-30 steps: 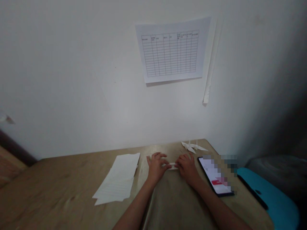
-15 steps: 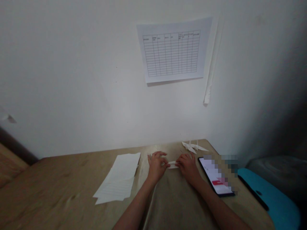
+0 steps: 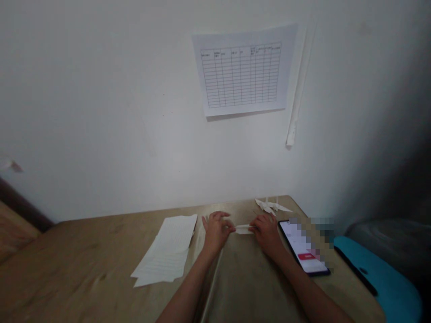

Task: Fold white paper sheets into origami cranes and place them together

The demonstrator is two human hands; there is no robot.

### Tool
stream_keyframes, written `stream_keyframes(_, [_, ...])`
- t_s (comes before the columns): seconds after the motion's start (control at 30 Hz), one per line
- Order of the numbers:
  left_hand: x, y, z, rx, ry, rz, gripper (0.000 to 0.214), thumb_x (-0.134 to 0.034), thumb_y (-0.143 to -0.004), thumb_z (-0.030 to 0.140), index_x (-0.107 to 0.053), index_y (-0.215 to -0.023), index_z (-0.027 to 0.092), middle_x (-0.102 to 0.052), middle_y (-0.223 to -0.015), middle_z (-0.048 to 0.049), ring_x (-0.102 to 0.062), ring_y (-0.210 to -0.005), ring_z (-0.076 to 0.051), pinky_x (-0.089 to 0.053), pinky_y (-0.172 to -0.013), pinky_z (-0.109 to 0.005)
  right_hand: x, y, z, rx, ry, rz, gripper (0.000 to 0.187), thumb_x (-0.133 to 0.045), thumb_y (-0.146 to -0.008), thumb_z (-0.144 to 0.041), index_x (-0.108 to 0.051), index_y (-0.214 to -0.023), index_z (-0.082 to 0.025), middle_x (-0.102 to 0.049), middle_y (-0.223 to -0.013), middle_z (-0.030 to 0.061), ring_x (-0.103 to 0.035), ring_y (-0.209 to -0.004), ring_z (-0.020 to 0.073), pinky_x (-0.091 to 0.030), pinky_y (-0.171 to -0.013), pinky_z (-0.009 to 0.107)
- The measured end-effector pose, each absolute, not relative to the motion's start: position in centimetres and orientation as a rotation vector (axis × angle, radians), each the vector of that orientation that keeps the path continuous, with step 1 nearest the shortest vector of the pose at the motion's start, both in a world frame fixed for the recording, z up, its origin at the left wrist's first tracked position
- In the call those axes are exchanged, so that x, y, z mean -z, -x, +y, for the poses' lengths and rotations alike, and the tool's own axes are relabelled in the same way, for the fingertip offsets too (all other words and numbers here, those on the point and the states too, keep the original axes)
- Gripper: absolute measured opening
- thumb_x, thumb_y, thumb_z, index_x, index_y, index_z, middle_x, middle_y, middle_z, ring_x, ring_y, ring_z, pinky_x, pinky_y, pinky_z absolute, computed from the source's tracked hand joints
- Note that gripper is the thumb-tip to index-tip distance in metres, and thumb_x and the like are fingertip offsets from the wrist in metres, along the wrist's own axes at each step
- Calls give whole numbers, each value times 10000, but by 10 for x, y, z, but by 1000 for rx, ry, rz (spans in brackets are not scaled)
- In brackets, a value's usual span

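Observation:
A small folded piece of white paper (image 3: 244,229) spans the gap between my two hands, just above or on the brown table. Its left end is pinched between the thumb and a finger of my left hand (image 3: 217,231), whose other fingers are lifted and spread. My right hand (image 3: 266,231) grips the other end, fingers curled together over it. Both ends of the paper are hidden under fingertips. Behind my right hand lie folded white paper figures (image 3: 272,206) with pointed wings, near the wall.
Left of my hands lies a stack of lined white sheets (image 3: 168,251). A lit phone (image 3: 303,251) rests right of my right forearm on the brown table (image 3: 101,255). Past the table's right edge is a blue chair-like object (image 3: 380,278). A printed table sheet (image 3: 244,74) hangs on the wall.
My left hand has shifted slightly left and my right hand slightly right, so more of the folded paper's length shows between them. The stack, phone and paper figures have stayed put.

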State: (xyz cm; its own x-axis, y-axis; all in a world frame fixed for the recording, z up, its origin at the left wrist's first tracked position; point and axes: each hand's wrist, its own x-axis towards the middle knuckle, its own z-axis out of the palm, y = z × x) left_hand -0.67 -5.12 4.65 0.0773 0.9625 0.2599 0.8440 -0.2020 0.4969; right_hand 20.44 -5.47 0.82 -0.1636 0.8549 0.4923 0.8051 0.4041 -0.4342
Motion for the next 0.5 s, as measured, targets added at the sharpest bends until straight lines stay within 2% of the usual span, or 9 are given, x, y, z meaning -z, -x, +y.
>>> stream_keyframes(0.1, [-47,7,-52,-787,-2126,1833,99,-804,-785,232,-796,-775,330,-699,-1287,17,-480,-1328,-301,-62,-1172,-740,-7,-206,-54,-76,1391,-1979,164,-565,-932,-185,-692,-840,-232,-710,-924,31,-615,-1010,239,-165,-1172,536])
stream_keyframes(0.23, [-46,10,-50,-775,-2097,1817,129,-792,-793,218,-803,-826,342,-698,-1296,3,-472,-1335,-306,-84,-1168,-743,-8,-209,-53,-46,1376,-1979,156,-572,-928,-189,-689,-834,-233,-711,-909,28,-620,-997,234,-199,-1164,528])
stream_keyframes(0.5, [-45,8,-46,-791,-2084,1827,144,-796,-754,163,-789,-764,306,-698,-1277,0,-488,-1323,-314,-119,-1161,-744,-13,-208,-55,-32,1384,-1987,134,-590,-918,-206,-700,-851,-242,-722,-935,28,-618,-1030,235,-174,-1175,552])
